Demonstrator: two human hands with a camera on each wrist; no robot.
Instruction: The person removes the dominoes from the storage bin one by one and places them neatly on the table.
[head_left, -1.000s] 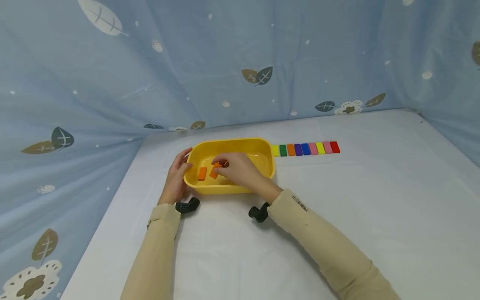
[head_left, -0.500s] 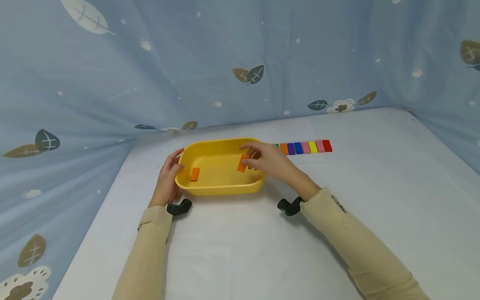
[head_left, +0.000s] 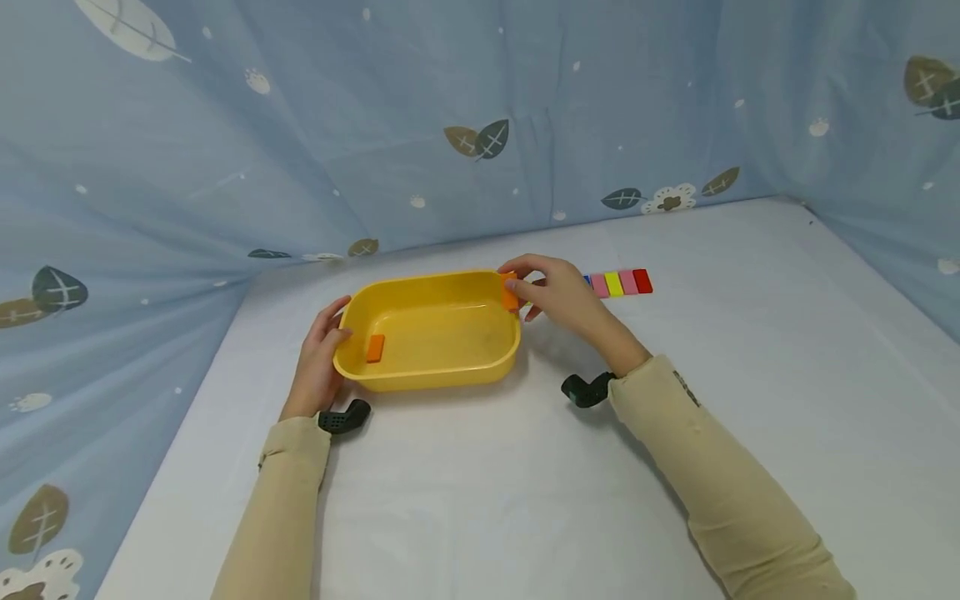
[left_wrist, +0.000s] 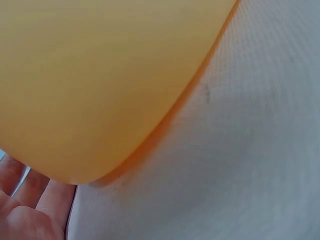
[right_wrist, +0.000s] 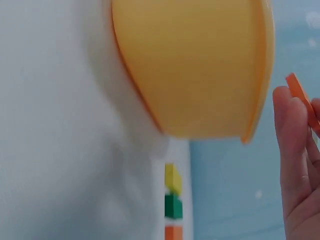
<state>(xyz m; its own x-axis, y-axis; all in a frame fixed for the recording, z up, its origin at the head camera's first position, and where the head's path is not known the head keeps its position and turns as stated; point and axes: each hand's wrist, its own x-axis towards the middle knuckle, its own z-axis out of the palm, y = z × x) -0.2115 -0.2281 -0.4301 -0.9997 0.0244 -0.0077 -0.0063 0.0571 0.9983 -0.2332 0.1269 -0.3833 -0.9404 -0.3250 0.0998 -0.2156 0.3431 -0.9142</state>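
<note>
A yellow plastic tub (head_left: 423,382) stands on the table with one orange block (head_left: 375,348) lying flat near its left end. My left hand (head_left: 313,367) grips the tub's left rim, thumb over the edge and fingers outside; the left wrist view shows the fingers (left_wrist: 56,202) by the outer wall. Over the right rim, my right hand (head_left: 566,296) pinches a second orange block (head_left: 510,293) between thumb and fingers. The right wrist view has this block (right_wrist: 299,95) tilted, higher than the tub's rim.
Right of the tub runs a row of coloured blocks, ending in a red block (head_left: 642,281); my right hand covers part of it. Yellow (right_wrist: 172,178) and green (right_wrist: 173,206) blocks of that row show in the right wrist view. A blue patterned curtain (head_left: 375,167) hangs behind the table.
My right hand has lifted the orange block from the tub's floor and carried it right, up to the right rim. My left hand stays on the tub. The head view has shifted a little.
</note>
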